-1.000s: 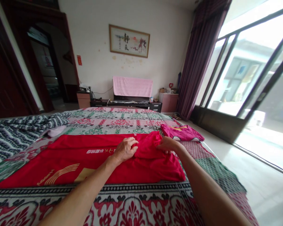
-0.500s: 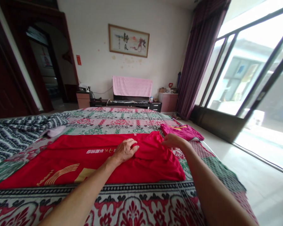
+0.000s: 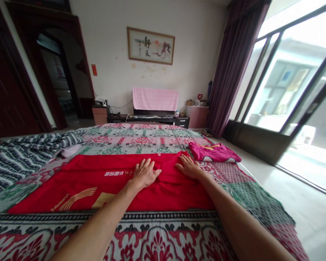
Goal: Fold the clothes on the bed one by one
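Note:
A red garment with white and gold printing [image 3: 84, 174], which looks like a T-shirt folded lengthwise, lies across the bed. My left hand [image 3: 146, 173] rests on its middle, fingers spread, just right of the white lettering. On its right part my right hand [image 3: 189, 167] lies flat with fingers apart, near the far edge. Small wrinkles run through the cloth between and below the hands. Just beyond my right hand lies a folded magenta garment [image 3: 214, 152] with a yellow mark.
The patterned bedspread [image 3: 157, 235] covers the bed. A black-and-white striped blanket [image 3: 24, 159] is heaped at the left. Against the far wall stands a low cabinet [image 3: 181, 121], with a pink cloth [image 3: 155, 99] above it. A glass door [image 3: 277, 94] is on the right.
My right hand has moved from the garment's right edge onto the cloth, its fingers opening flat. The left hand's fingers have spread. The garment's right end lies flatter.

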Tool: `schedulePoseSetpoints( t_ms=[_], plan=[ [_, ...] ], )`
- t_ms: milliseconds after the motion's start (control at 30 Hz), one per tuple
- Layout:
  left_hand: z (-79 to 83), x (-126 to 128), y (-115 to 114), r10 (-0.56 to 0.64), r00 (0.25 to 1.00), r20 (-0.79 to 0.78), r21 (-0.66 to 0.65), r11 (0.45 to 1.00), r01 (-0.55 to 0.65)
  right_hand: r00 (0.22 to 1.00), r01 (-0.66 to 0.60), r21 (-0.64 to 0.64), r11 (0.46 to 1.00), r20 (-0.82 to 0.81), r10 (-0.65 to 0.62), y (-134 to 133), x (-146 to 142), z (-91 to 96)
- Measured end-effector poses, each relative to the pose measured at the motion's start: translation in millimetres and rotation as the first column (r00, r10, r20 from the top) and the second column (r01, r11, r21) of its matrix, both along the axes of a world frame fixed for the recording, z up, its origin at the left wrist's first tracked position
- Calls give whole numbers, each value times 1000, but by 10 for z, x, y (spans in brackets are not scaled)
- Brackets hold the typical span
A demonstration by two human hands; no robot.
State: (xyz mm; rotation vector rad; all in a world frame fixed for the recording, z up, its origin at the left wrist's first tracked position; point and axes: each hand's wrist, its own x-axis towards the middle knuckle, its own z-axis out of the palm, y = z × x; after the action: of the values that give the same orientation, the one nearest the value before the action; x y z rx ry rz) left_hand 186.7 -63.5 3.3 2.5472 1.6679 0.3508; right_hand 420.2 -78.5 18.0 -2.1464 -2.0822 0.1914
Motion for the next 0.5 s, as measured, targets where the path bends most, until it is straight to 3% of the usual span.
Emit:
schedulePoseSetpoints(
  t_ms=[333, 500],
  plan=[
    [107, -82, -68, 31, 997, 69, 78, 996, -36, 998, 5, 45, 999, 63, -8, 62, 47, -114],
    [274, -610, -62, 115, 989, 92, 87, 989, -123, 996, 14, 44, 999, 87, -18, 105, 54, -129]
  ],
)
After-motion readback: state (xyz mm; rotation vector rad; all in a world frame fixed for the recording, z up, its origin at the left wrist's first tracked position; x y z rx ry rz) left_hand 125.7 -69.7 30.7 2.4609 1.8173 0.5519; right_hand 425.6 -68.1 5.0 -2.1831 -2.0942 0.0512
